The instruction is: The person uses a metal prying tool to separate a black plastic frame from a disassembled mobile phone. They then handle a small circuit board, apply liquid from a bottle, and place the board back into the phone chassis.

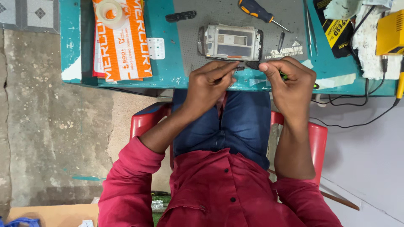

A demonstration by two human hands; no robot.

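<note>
Small dark part point(253, 64), pinched between your left hand point(209, 84) and right hand point(290, 82) mid-frame, could drop off the table point(168, 71) edge onto your lap if that grasp slips.

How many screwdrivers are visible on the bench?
1: a screwdriver with a black-and-orange handle lies at the grey mat's far edge, beyond the opened phone frame. Others may be hidden under the hands.

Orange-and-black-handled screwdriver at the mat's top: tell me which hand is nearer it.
Right. The right hand sits below the orange-and-black-handled screwdriver, slightly right; the left hand lies farther down-left.
</note>
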